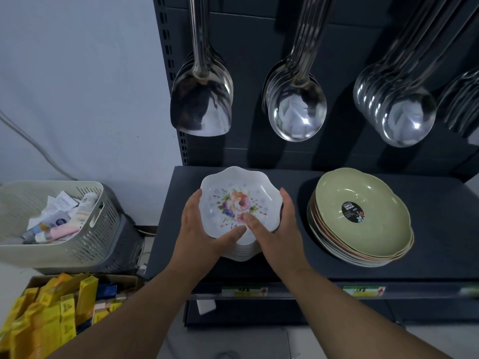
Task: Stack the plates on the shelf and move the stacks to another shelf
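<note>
A stack of white scalloped plates with a flower print [239, 200] stands on the dark shelf [290, 255], left of centre. My left hand [202, 229] grips the stack's left side, thumb lying on the top plate's near rim. My right hand [274, 229] grips the right side, its thumb pressed into the top plate. To the right, a second stack of round plates [360, 216] sits on the same shelf, a green plate with a black sticker on top.
Steel ladles and serving spoons [296, 110] hang from the back panel above the shelf. A beige basket of tubes and papers [59, 224] stands to the left, with a cardboard box of yellow packets [51, 314] below it. Price labels [243, 291] line the shelf's front edge.
</note>
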